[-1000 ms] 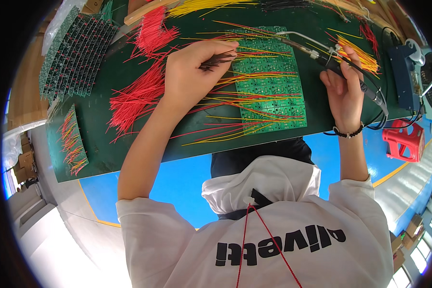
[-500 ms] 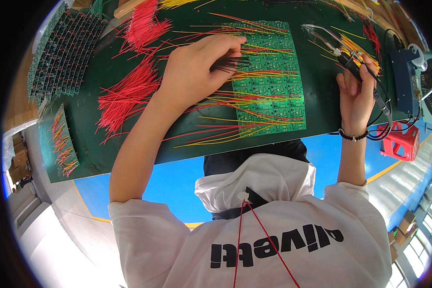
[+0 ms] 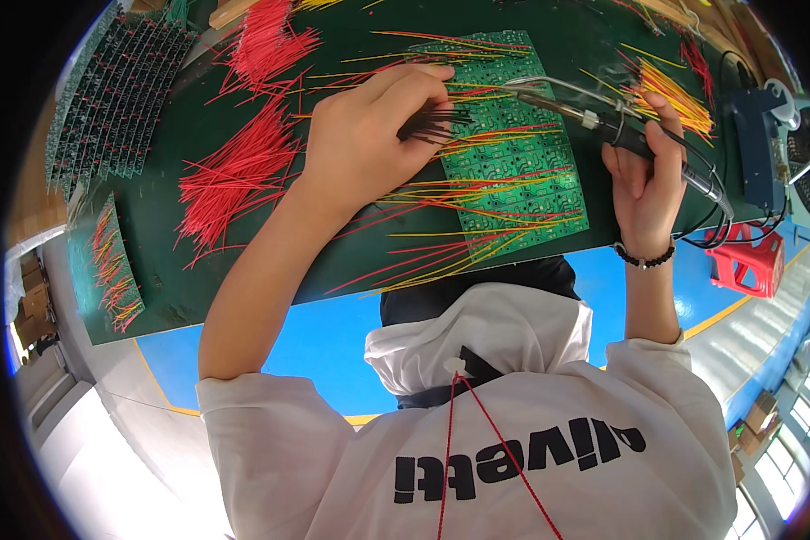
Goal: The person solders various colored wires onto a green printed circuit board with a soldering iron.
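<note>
A green circuit board panel (image 3: 535, 151) lies on the table, with red and yellow wires (image 3: 486, 194) lying across it in rows. My left hand (image 3: 360, 139) is closed round a bundle of black wires (image 3: 432, 126), its fingertips at the board's left side near the far end. In my right hand (image 3: 646, 193) is a soldering iron (image 3: 628, 139) with a thin curved metal tube alongside it. The iron's tip reaches over the right part of the board, by one row of wires; whether it touches cannot be told.
Piles of red wires (image 3: 238, 175) lie left of my left arm. Stacked boards (image 3: 117, 99) stand far left, with a small wired board (image 3: 117, 270) nearer. Yellow wires (image 3: 679, 99) lie beyond my right hand, by a blue soldering unit (image 3: 758, 148). A red stool (image 3: 749, 261) stands right.
My right hand has brought the soldering iron left, from beside the board to over it. The board has turned slightly, its near end shifting right. My left hand stays closed on the black wires.
</note>
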Available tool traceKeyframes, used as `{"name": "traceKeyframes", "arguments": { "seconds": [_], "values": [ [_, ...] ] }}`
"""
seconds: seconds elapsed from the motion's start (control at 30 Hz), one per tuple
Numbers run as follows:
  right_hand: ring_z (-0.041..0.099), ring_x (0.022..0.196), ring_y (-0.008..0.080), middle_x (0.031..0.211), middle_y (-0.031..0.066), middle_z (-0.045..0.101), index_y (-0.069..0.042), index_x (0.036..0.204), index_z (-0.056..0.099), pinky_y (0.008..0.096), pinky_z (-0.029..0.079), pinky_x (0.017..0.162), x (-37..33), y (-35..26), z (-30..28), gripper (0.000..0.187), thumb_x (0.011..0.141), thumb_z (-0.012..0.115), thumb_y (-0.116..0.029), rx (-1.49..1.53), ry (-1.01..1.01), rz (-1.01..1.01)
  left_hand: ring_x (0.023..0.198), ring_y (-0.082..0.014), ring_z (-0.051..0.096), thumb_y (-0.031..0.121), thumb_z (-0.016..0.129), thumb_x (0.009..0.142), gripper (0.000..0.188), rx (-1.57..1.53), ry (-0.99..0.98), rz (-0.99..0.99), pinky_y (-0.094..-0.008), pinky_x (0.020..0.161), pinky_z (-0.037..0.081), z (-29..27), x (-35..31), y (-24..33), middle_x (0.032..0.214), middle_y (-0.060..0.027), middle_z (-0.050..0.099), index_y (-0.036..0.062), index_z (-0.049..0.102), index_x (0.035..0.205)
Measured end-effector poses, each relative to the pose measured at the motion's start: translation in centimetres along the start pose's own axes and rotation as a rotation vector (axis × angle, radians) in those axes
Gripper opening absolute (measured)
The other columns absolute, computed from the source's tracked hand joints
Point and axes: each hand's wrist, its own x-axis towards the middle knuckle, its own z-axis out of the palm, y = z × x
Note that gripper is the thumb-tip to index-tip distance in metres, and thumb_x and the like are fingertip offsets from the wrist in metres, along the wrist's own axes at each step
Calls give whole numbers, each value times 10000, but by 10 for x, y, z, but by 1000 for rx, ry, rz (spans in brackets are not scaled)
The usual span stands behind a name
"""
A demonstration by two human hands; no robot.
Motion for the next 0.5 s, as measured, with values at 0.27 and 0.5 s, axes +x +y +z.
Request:
{"name": "traceKeyframes", "arguments": {
  "seconds": [0.27, 0.5],
  "values": [
    [181, 379, 42, 410, -56, 250, -30, 1153, 441, 213, 208, 450, -2, -3, 16, 301, 878, 368, -126, -63, 171, 113, 708, -180, 623, 84, 671, 628, 190, 47, 56, 27, -273, 546, 506, 3, -2, -4, 884, -5, 643, 90, 531, 756],
    [182, 363, 36, 406, -58, 271, -15, 1145, 441, 210, 206, 438, -2, 1, 10, 304, 864, 387, -117, -93, 46, 30, 700, -178, 622, 88, 674, 630, 192, 43, 53, 39, -269, 534, 505, 4, -1, -5, 885, 3, 642, 88, 528, 755]
  ]
}}
